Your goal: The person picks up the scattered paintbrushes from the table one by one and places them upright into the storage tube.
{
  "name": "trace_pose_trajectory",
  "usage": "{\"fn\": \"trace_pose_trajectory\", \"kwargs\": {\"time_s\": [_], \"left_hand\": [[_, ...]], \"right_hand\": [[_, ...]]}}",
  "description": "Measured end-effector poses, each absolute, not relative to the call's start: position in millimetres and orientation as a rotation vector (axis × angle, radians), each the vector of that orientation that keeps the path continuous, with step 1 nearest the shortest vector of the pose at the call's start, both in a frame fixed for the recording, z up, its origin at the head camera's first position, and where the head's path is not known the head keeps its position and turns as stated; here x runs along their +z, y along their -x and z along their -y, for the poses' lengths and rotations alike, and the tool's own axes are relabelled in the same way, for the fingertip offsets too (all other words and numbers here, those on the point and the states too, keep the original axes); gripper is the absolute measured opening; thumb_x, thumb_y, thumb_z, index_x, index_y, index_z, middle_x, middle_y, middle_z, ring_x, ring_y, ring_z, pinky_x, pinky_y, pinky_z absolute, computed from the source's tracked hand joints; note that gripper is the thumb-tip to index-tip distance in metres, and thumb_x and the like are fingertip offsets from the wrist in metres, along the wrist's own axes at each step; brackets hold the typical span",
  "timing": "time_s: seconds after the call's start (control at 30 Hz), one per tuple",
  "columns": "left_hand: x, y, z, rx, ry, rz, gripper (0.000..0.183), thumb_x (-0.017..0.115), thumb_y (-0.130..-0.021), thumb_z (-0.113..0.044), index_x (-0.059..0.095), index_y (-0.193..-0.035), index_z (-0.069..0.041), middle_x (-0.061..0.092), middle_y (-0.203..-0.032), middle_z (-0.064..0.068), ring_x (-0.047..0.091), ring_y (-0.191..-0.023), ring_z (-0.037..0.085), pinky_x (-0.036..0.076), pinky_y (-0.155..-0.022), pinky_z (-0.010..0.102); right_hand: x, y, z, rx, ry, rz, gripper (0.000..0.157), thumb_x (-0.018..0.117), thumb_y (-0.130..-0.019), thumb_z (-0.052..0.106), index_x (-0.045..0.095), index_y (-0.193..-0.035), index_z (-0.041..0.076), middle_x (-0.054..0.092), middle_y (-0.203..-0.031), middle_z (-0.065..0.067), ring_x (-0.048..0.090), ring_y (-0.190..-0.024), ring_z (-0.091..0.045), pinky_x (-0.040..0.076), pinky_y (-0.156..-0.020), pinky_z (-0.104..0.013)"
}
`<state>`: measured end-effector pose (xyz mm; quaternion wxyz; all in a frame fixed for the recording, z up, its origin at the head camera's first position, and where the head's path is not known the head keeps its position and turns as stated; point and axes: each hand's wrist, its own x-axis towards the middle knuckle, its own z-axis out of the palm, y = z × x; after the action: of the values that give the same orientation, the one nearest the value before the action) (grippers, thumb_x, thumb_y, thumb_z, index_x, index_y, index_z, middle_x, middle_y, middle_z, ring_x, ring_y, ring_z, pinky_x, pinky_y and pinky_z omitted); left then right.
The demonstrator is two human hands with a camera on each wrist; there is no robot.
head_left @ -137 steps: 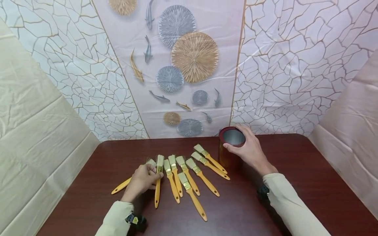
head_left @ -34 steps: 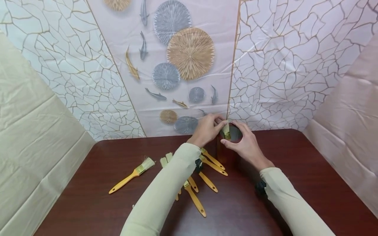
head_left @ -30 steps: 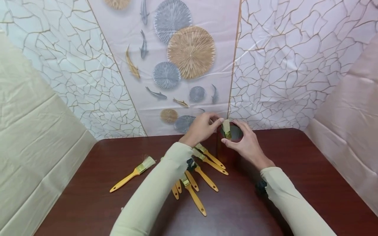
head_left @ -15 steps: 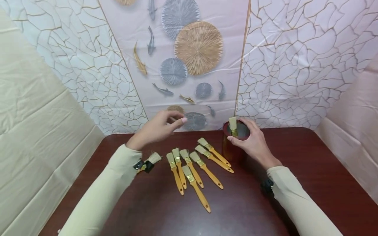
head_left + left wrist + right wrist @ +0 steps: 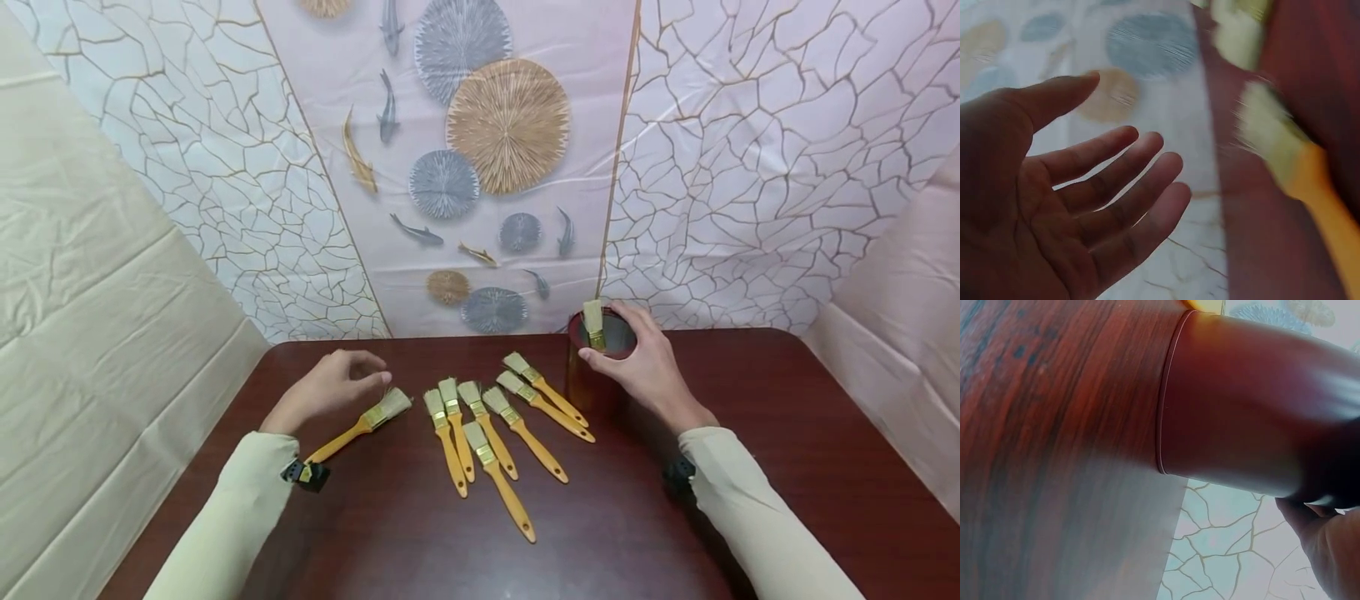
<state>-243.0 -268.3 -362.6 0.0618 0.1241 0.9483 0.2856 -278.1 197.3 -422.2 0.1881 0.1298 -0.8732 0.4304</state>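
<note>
My right hand (image 5: pixel 648 358) curls round the rim of a dark red can (image 5: pixel 588 385) at the back of the table. One paintbrush (image 5: pixel 594 323) stands in the can with its pale bristles up, its handle hidden inside. In the right wrist view the can (image 5: pixel 1254 400) fills the right side, its base on the wood. My left hand (image 5: pixel 330 387) hovers with nothing in it, just above and left of a single yellow-handled paintbrush (image 5: pixel 384 410). The left wrist view shows the left hand (image 5: pixel 1104 206) with its fingers spread and relaxed beside that blurred brush (image 5: pixel 1310 169).
Several more yellow-handled paintbrushes (image 5: pixel 483 450) lie fanned out mid-table, bristles pointing away from me. The dark wood table (image 5: pixel 615 517) ends at a patterned cloth backdrop (image 5: pixel 465 250). Beige cloth walls (image 5: pixel 112 317) stand on both sides.
The left hand took a paintbrush from the table to the can and let go of it there. It then moved back left and lowered near the leftmost brush. The right hand stayed on the can.
</note>
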Motion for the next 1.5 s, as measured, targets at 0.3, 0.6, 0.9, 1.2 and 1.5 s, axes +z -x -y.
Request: {"fn": "trace_pose_trajectory", "kwargs": {"time_s": [0.3,0.6,0.9,1.2,1.5], "left_hand": [[-403.4,235.0,270.1,0.528,-0.121,-2.943,0.047,0.072,-0.1,-0.038,0.07,-0.13,-0.002,0.074,-0.118,0.014,0.071,-0.103,0.032,0.057,-0.088,0.058],[-420.1,236.1,259.6,0.428,-0.118,-2.979,0.037,0.081,-0.093,-0.039,0.076,-0.116,-0.011,0.07,-0.098,0.003,0.058,-0.08,0.02,0.048,-0.069,0.045],[-426.9,240.8,258.4,0.369,-0.214,-3.036,0.022,0.084,-0.092,-0.028,0.07,-0.097,-0.012,0.062,-0.088,0.004,0.055,-0.076,0.022,0.049,-0.066,0.046],[-428.6,233.7,257.4,-0.003,-0.508,-3.095,0.012,0.069,-0.088,-0.007,0.059,-0.094,-0.002,0.061,-0.084,0.011,0.066,-0.073,0.032,0.057,-0.064,0.054],[-420.1,232.0,252.5,0.181,-0.539,-3.278,0.016,0.072,-0.099,-0.018,0.061,-0.093,-0.009,0.067,-0.083,0.012,0.07,-0.073,0.037,0.054,-0.057,0.057]], "right_hand": [[-422.5,275.8,-202.4,1.223,-0.34,2.466,0.089,0.087,-0.087,0.046,0.046,-0.158,0.01,0.045,-0.155,-0.018,0.052,-0.131,-0.041,0.047,-0.102,-0.064],[-421.6,274.2,-203.9,1.231,-0.335,2.467,0.089,0.086,-0.087,0.047,0.047,-0.158,0.01,0.044,-0.156,-0.017,0.051,-0.131,-0.041,0.046,-0.103,-0.063],[-419.1,275.3,-202.3,1.241,-0.335,2.465,0.089,0.086,-0.087,0.049,0.046,-0.159,0.013,0.044,-0.156,-0.015,0.052,-0.129,-0.039,0.048,-0.1,-0.06],[-419.9,277.2,-196.7,1.234,-0.35,2.468,0.091,0.087,-0.087,0.047,0.045,-0.159,0.01,0.043,-0.157,-0.016,0.051,-0.132,-0.041,0.046,-0.104,-0.063],[-422.2,276.3,-197.6,1.232,-0.364,2.456,0.09,0.087,-0.087,0.045,0.045,-0.158,0.01,0.043,-0.157,-0.016,0.052,-0.131,-0.04,0.047,-0.103,-0.063]]}}
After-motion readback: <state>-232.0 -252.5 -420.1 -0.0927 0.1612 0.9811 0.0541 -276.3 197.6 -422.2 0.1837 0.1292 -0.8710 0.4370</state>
